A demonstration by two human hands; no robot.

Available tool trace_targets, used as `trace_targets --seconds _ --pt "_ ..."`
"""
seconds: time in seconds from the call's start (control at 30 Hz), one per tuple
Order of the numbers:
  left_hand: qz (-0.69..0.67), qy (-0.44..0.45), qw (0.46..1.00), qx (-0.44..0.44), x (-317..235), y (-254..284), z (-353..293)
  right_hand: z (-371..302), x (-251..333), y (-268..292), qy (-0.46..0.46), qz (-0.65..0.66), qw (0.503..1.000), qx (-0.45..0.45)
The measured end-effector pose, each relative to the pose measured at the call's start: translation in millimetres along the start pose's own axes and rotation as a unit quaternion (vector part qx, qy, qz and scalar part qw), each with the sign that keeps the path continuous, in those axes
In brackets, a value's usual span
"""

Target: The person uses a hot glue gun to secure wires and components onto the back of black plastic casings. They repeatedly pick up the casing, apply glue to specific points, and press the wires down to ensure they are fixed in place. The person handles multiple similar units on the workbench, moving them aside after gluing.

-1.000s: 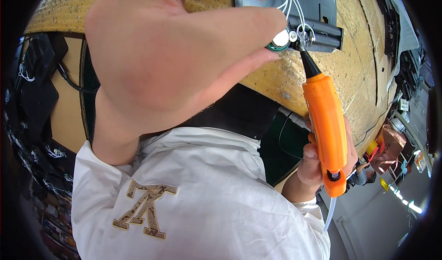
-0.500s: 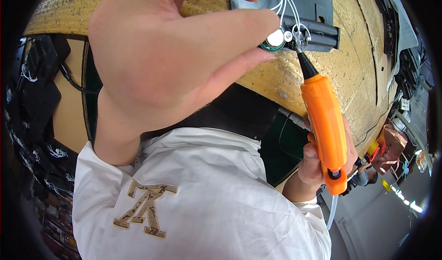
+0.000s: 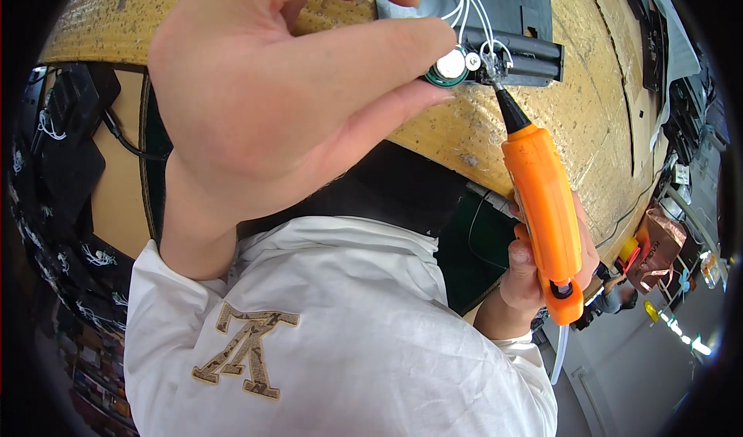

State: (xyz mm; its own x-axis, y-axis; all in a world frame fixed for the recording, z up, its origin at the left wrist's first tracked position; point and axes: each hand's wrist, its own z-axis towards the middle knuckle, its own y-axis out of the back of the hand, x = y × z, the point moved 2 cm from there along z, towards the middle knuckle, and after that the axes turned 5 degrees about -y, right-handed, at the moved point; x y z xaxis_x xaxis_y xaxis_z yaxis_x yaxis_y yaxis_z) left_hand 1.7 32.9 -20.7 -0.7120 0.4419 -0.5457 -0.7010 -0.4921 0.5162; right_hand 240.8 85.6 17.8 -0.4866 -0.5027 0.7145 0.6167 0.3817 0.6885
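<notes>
My left hand is closed, thumb and a finger pinching a small round part with a silver disc and green rim, which looks like a speaker. It is held against the lower edge of a black plastic housing. Thin white wires loop over that housing near the part. Wrapped round an orange hot glue gun is my right hand. The gun's nozzle points up and meets a clear, shiny blob, apparently glue, just right of the round part. A translucent glue stick sticks out of its back end.
Under the housing is a worn yellowish workbench with its near edge in front of me. Black plastic parts with white wires are piled at left. More dark parts line the far right, near a brown bag.
The housing, round part and nozzle tip have shifted slightly left together. My left thumb moved with them. Both grips are the same.
</notes>
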Motion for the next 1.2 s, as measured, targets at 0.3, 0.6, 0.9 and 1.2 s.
trace_targets --seconds 0.3,0.6,0.9,1.2 --pt "0.004 0.000 1.000 0.003 2.0 0.8 1.5 -1.3 -0.3 0.3 -0.027 0.002 1.000 -0.012" --pt "0.011 0.004 1.000 0.013 1.2 3.7 2.3 -1.9 -2.2 -0.3 -0.010 -0.009 1.000 -0.025" --pt "0.027 0.007 0.999 0.023 -0.8 6.2 6.0 0.3 -3.6 1.3 0.010 -0.012 1.000 -0.013" --pt "0.044 0.020 0.998 0.027 -4.1 7.5 8.7 0.0 -3.6 2.3 0.005 -0.034 0.999 -0.011"
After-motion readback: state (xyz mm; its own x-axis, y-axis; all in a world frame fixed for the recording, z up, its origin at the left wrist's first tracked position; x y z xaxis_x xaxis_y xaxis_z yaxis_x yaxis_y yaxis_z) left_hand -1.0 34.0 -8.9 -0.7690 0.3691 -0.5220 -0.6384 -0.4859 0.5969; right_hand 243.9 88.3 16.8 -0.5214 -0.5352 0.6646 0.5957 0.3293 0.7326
